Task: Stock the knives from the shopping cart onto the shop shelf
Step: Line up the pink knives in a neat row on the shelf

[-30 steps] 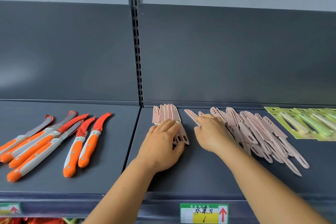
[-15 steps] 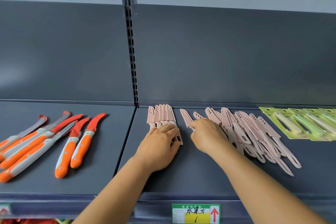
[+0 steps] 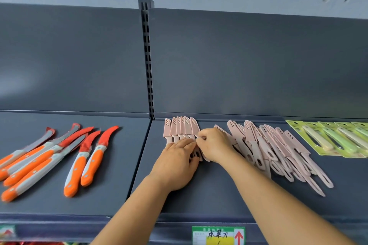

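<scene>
A neat row of 6 pink sheathed knives (image 3: 180,129) lies on the dark grey shelf (image 3: 209,195), just right of the slotted upright (image 3: 147,61), blades pointing toward the back panel and overlapping side by side. The left hand (image 3: 177,163) lies flat over their handles, fingers (image 3: 187,144) straight and close together, pressing down on the row. The right hand (image 3: 214,145) sits just beside it, touching the left fingertips, with its fingers curled in and pinching a pink knife at the right end of the row; most of that knife is hidden under the hand, only a handle end (image 3: 205,158) showing below.

To the right, touching the right hand's far side, a loose pile of pink sheathed knives (image 3: 278,149) fans out across the shelf, handles toward the front edge. Further right lie green carded peelers or knives (image 3: 334,139) in blister packs, overlapping one another.

On the neighbouring shelf section to the left, orange-handled knives (image 3: 49,157) with red blade covers lie scattered, well apart from both hands. A green and yellow price label (image 3: 218,235) with a red arrow is fixed to the shelf's front edge below the forearms.
</scene>
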`<state>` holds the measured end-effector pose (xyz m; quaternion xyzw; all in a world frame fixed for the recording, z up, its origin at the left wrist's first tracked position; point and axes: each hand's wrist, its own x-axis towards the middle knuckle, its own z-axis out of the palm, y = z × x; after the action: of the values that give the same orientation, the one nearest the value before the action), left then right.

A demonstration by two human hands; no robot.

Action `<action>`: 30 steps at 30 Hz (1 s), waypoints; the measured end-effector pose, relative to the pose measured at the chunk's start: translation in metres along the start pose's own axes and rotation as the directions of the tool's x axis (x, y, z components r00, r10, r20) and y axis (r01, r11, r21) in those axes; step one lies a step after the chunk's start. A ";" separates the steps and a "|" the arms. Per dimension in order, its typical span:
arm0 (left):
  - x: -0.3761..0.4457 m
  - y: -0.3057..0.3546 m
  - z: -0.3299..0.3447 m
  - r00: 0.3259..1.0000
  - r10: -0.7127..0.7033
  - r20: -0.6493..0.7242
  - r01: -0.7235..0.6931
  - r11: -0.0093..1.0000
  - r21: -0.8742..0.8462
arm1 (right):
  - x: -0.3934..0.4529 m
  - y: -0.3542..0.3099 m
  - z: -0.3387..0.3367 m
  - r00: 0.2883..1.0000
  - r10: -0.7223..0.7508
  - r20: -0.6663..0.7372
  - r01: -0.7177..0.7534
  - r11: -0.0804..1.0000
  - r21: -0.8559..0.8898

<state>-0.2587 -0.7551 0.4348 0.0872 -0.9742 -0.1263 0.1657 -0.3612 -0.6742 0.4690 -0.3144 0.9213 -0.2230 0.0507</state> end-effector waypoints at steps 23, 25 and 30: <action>0.011 0.029 -0.007 0.997 -0.002 0.083 -0.004 0.998 0.070 | -0.010 0.052 -0.019 0.997 0.072 0.014 -0.065 0.960 -0.271; 0.011 0.029 -0.006 0.997 -0.004 0.075 -0.001 0.998 0.062 | -0.010 0.051 -0.017 0.998 0.055 0.018 -0.049 0.969 -0.241; 0.010 0.029 -0.005 0.996 -0.017 0.088 0.013 0.999 0.047 | -0.009 0.041 -0.022 0.996 0.085 -0.019 -0.086 0.928 -0.363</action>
<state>-0.2700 -0.7312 0.4508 0.0927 -0.9825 -0.1085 0.1196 -0.3819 -0.6311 0.4699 -0.2775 0.9596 -0.0467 0.0000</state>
